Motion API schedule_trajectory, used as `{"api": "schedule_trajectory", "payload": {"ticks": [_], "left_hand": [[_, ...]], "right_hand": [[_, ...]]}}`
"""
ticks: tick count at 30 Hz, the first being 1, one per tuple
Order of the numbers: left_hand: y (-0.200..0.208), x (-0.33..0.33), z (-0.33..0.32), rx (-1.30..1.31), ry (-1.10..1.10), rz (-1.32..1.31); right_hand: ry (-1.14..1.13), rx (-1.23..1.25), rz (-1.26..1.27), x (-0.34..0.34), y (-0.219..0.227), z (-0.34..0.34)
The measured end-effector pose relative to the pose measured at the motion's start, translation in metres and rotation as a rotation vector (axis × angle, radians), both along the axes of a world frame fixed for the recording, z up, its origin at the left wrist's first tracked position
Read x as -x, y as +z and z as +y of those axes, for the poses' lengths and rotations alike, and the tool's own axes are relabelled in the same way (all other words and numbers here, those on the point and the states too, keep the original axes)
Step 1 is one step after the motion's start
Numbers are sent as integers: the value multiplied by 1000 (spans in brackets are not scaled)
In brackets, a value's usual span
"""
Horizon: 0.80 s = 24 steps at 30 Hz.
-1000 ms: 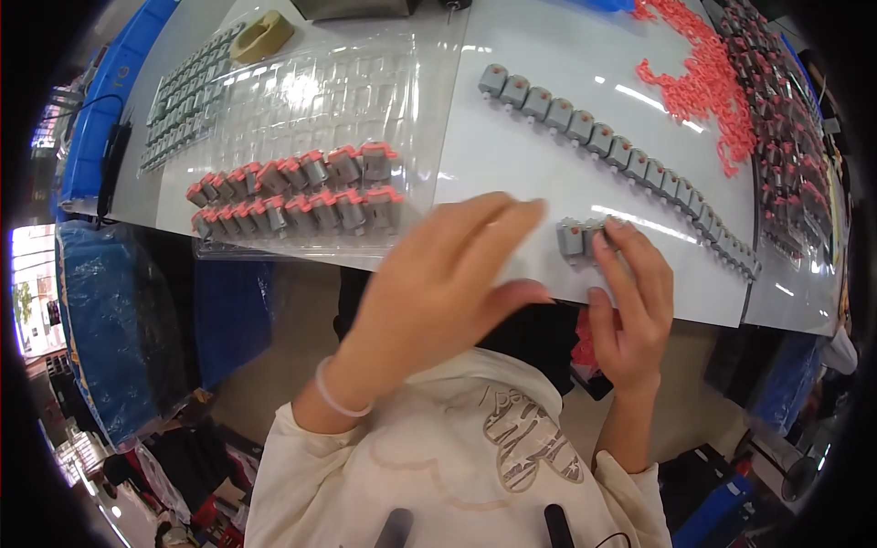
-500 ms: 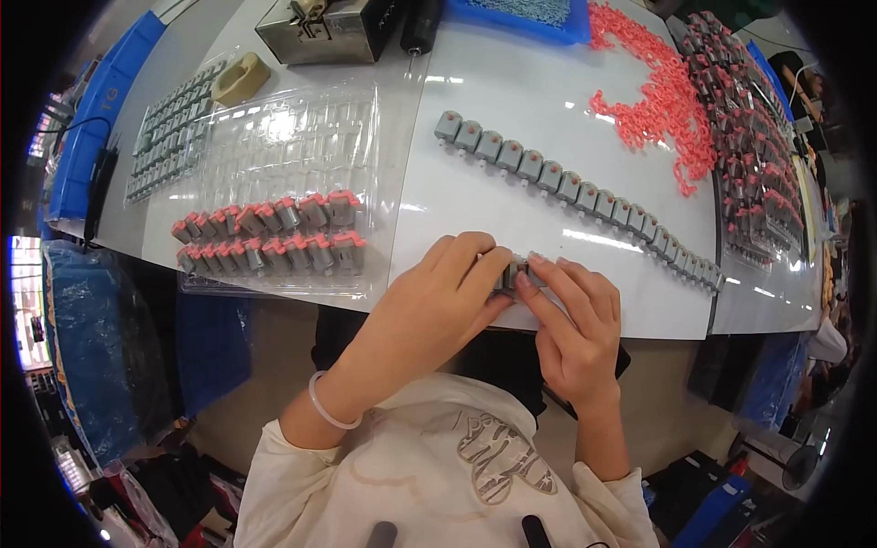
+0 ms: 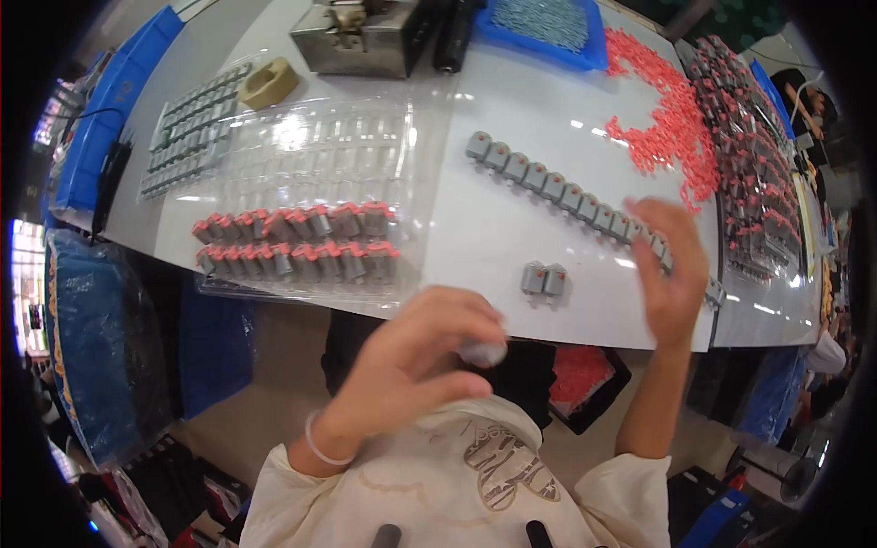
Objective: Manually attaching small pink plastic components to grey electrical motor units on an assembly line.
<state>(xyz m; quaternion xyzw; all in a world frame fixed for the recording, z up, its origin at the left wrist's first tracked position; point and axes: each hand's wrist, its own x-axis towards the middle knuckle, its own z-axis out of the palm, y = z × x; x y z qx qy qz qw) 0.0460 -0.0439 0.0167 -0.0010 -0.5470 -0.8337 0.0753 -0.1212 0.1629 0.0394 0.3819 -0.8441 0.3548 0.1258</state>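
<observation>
Small grey motors with white shafts form a slanting row (image 3: 554,186) on the white table. My right hand (image 3: 674,279) is over the row's right part, smeared by motion, thumb and fingers apart; whether it touches a motor I cannot tell. Two more grey motors (image 3: 544,279) stand side by side nearer the table's front edge. In front of that edge, my left hand (image 3: 425,342) curls round a blurred small grey motor (image 3: 484,352). To the left, a clear plastic tray (image 3: 315,151) carries two rows of motors with pink clips (image 3: 297,260) in its near part.
Loose pink clips (image 3: 671,119) spread across the far right, beside stacked trays of pink-clipped motors (image 3: 749,173). At the back are a blue bin (image 3: 539,27), a metal box (image 3: 356,41) and a tape roll (image 3: 268,84). A tray of grey parts (image 3: 196,128) lies far left.
My hands have parted from over the table's front edge, leaving two motors standing there. The left drew back with a grey motor; the right moved right to the row. The whole view has shifted slightly.
</observation>
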Motion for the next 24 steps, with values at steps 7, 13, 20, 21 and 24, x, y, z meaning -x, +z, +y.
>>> {"api": "schedule_trajectory", "payload": {"ticks": [7,13,20,21,24], "left_hand": [[-9,-14,1,180,-267,66],[-5,-23,1,88,-177,39],[-2,0,9,109,-218,70],[-3,3,12,114,-222,71],[-6,7,17,142,-267,125]], "right_hand": [[-121,-453,257,133,-28,17],[-100,-345,119,165,-54,20],[-54,-372,306,165,-49,22],[-58,-368,307,165,-46,23],[-128,-353,196,152,-33,22]]}}
